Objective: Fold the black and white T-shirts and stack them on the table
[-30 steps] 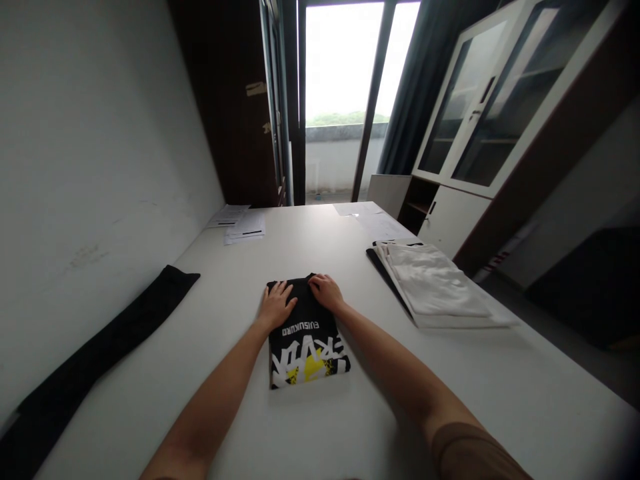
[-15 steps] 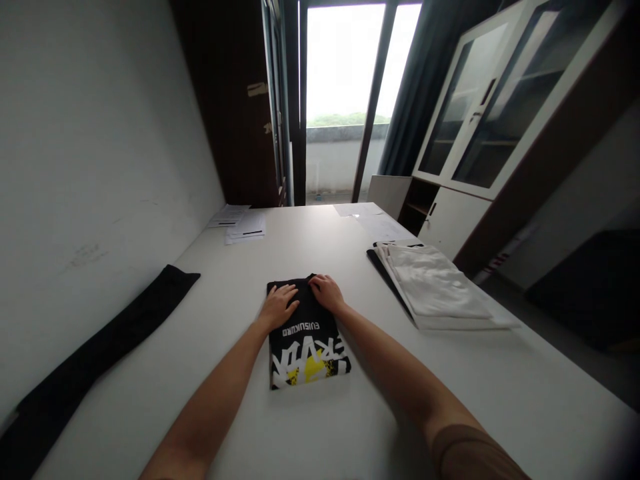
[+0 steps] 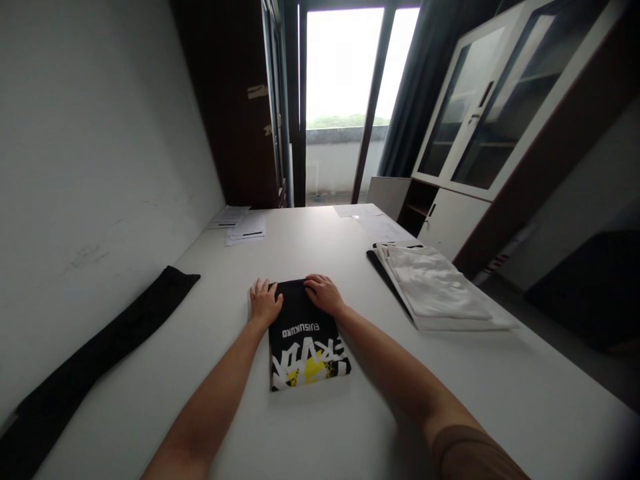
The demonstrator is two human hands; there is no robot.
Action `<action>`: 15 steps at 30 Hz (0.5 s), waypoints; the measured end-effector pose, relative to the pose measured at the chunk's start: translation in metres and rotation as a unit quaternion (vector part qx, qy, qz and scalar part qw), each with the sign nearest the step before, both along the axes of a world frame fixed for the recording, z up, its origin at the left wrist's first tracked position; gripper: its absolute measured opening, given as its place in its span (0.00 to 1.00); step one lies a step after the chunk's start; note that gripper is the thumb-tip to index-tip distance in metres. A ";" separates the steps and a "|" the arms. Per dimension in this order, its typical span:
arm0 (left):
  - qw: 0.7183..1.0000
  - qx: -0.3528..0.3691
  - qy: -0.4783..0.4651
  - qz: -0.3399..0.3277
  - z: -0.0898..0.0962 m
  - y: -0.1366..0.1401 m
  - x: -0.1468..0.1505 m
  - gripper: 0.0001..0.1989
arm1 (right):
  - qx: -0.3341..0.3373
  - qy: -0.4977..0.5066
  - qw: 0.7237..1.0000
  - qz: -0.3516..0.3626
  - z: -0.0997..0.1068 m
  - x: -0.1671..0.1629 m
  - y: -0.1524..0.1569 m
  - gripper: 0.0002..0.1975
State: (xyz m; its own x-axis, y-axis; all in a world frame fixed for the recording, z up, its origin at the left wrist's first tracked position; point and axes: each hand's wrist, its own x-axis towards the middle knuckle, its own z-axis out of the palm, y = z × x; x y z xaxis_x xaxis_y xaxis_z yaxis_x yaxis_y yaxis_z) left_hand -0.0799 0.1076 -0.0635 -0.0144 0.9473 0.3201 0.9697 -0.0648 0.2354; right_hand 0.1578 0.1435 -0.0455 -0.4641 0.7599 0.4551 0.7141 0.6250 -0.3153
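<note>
The shirt (image 3: 305,343) is lying central, surface (image 3: 305,240) stretching toward twelve. The left hand (image 3: 265,303) is resting, fingers open, on the shirt's eleven-o'clock edge; the right hand (image 3: 324,293) at one, fingers' grip unclear.

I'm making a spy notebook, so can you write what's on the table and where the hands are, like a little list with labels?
Middle: folded black cloth with white and yellow print, on the white table
Left hand: at its far left corner
Right hand: at its far right corner
Left side: long black cloth
Right side: stacked white cloth
Far end: papers
</note>
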 end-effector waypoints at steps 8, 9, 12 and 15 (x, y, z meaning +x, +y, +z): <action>0.993 0.035 -0.063 -0.094 0.010 0.000 0.003 0.18 | -0.051 -0.025 0.998 0.024 -0.009 -0.004 0.005 0.17; 0.991 0.038 -0.071 -0.110 0.012 -0.001 0.003 0.17 | -0.053 -0.027 0.998 0.010 -0.010 -0.003 0.006 0.17; 0.982 0.040 -0.097 -0.156 0.014 -0.003 0.005 0.16 | -0.059 -0.036 0.997 -0.026 -0.014 -0.001 0.009 0.19; 0.970 0.030 -0.108 -0.215 0.016 -0.006 0.007 0.16 | -0.058 -0.038 0.995 -0.067 -0.017 0.001 0.011 0.20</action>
State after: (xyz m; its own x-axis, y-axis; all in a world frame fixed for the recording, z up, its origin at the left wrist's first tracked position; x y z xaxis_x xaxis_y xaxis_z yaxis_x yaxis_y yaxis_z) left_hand -0.0731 0.1017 -0.0475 0.3048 0.8608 0.4076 0.7784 -0.4717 0.4143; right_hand 0.1584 0.1542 -0.0627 -0.3852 0.8623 0.3288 0.8126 0.4858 -0.3220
